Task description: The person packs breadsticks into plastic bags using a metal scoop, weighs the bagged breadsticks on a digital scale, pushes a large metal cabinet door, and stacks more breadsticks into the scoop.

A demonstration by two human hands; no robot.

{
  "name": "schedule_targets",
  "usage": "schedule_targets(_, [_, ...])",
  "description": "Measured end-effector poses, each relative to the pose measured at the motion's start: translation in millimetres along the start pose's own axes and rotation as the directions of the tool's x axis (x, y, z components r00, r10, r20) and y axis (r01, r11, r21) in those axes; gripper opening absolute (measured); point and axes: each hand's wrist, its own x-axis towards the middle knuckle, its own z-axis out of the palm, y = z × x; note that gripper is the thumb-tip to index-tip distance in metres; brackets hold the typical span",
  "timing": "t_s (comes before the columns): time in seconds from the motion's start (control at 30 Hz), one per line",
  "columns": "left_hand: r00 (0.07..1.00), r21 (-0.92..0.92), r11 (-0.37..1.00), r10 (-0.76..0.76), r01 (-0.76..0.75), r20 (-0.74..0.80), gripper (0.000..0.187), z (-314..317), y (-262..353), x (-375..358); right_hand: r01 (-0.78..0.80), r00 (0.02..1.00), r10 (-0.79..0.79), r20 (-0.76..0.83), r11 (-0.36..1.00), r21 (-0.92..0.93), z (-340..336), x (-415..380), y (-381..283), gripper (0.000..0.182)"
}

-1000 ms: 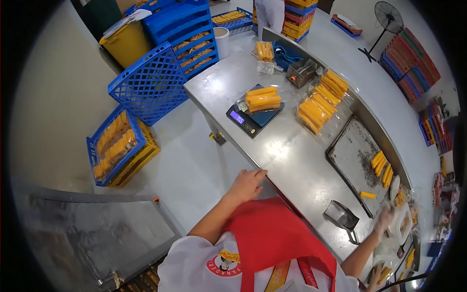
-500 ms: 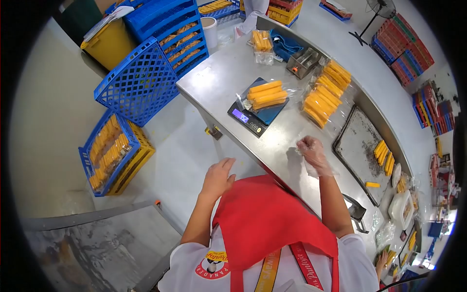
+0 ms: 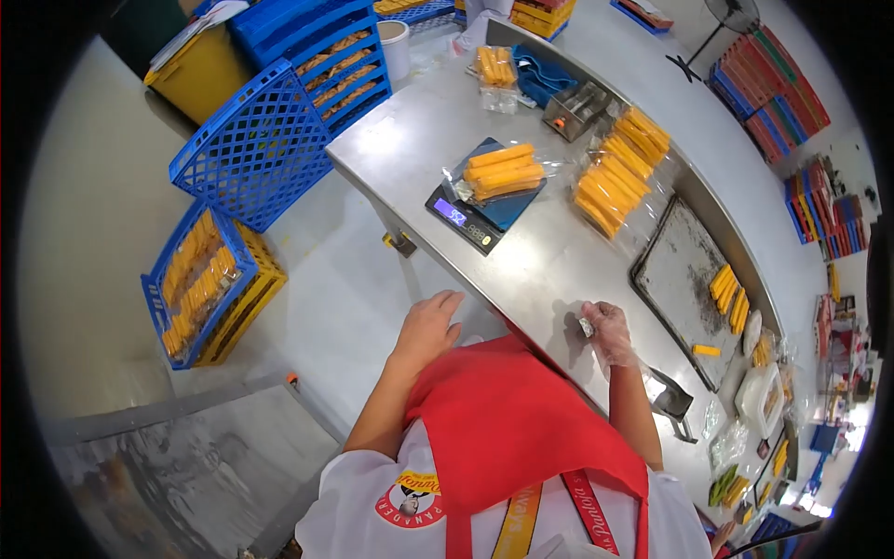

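Observation:
My left hand [image 3: 428, 326] is bare, its fingers stretched out in front of the red apron [image 3: 531, 419], and it holds nothing. In a clear plastic glove, my right hand [image 3: 609, 332] is closed over the steel table [image 3: 531, 289], pinching a small silvery-white packet [image 3: 586, 327]. Farther up the table a digital scale [image 3: 466, 222] bears a clear bag of yellow bread sticks [image 3: 504, 171]. To the scale's right lie more bagged bread sticks [image 3: 612, 191]. A dark baking tray [image 3: 677, 279] holds several loose sticks [image 3: 730, 296] and a short piece [image 3: 706, 350].
Blue crates [image 3: 256, 144] stand on the floor left of the table, one holding bagged sticks [image 3: 197, 279]. A metal box [image 3: 575, 110] and a blue cloth [image 3: 542, 76] sit at the table's far end. A dark scoop-like tool [image 3: 672, 399] lies by my right forearm.
My right hand has shifted slightly right and down, and the silvery packet now shows in its fingers. My left hand has risen slightly. The whole view has tilted a little.

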Motion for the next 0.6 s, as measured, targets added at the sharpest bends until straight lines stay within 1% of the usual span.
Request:
schedule_targets(0.07, [0.998,0.000,0.999,0.048,-0.048,0.033,0.053,0,6,4,-0.094,0.994,0.100,-0.047,0.989,0.116,-2,-17,-14,0.034])
schedule_targets(0.1, [0.999,-0.024,0.999,0.032,-0.032,0.025,0.053,1,7,6,-0.049,0.998,0.053,-0.024,0.990,0.134,-6,-17,-8,0.037])
schedule_targets(0.13, [0.998,-0.055,0.997,0.048,-0.046,0.032,0.054,4,11,14,-0.002,0.999,0.008,-0.039,0.987,0.159,-14,-15,4,0.039])
schedule_targets(0.17, [0.997,-0.046,0.996,0.081,-0.080,0.020,0.053,5,18,20,0.231,0.971,-0.235,-0.041,0.969,-0.090,-24,-10,22,0.040])
schedule_targets(0.2, [0.992,-0.044,0.991,0.123,-0.122,0.016,0.052,6,22,23,0.056,0.995,-0.060,-0.079,0.997,-0.047,-28,-20,7,0.043])
schedule_targets(0.23, [0.990,-0.042,0.989,0.140,-0.139,0.026,0.052,11,21,25,-0.118,0.986,0.118,-0.115,0.993,0.008,-33,-31,-9,0.046])
schedule_targets(0.27, [0.988,-0.037,0.988,0.149,-0.148,0.033,0.052,14,18,27,-0.172,0.977,0.187,-0.099,0.974,0.149,-34,-32,-8,0.049])
schedule_targets(0.3, [0.985,-0.029,0.988,0.151,-0.149,0.087,0.051,14,21,31,0.018,0.998,-0.019,-0.054,1.000,-0.019,-44,-26,6,0.046])
schedule_targets(0.33, [0.983,-0.008,0.991,0.135,-0.135,0.127,0.051,15,26,35,0.015,0.997,-0.021,-0.069,0.996,-0.089,-52,-41,-13,0.036])
schedule_targets(0.37, [0.967,-0.022,0.980,0.199,-0.198,0.161,0.051,18,31,36,0.051,0.998,-0.041,-0.053,0.981,0.189,-53,-47,-6,0.028])
schedule_targets(0.4, [0.964,0.019,0.977,0.206,-0.212,0.166,0.052,19,35,38,0.054,0.994,-0.033,-0.102,0.976,0.210,-65,-56,-3,0.028])
schedule_targets(0.43, [0.967,0.066,0.975,0.200,-0.213,0.159,0.052,21,41,41,0.083,0.982,-0.056,-0.179,0.986,0.147,-77,-64,-2,0.022])
schedule_targets(0.47, [0.960,0.070,0.969,0.224,-0.238,0.170,0.052,25,48,45,0.104,0.966,-0.082,-0.244,0.991,0.079,-89,-69,0,0.017])
schedule_targets(0.5, [0.952,0.073,0.964,0.240,-0.257,0.189,0.052,30,59,51,0.138,0.945,-0.130,-0.299,0.990,0.004,-115,-73,13,0.016])
schedule_targets(0.53, [0.947,0.074,0.959,0.254,-0.273,0.196,0.053,35,66,52,0.153,0.894,-0.190,-0.405,0.981,-0.122,-138,-81,24,0.017])
schedule_targets(0.57, [0.944,0.078,0.957,0.258,-0.279,0.205,0.053,40,76,52,0.155,0.859,-0.193,-0.474,0.981,-0.119,-164,-86,44,0.017])
schedule_targets(0.6, [0.940,0.069,0.956,0.264,-0.285,0.217,0.053,44,88,54,0.126,0.804,-0.216,-0.554,0.973,-0.195,-189,-107,46,0.018])
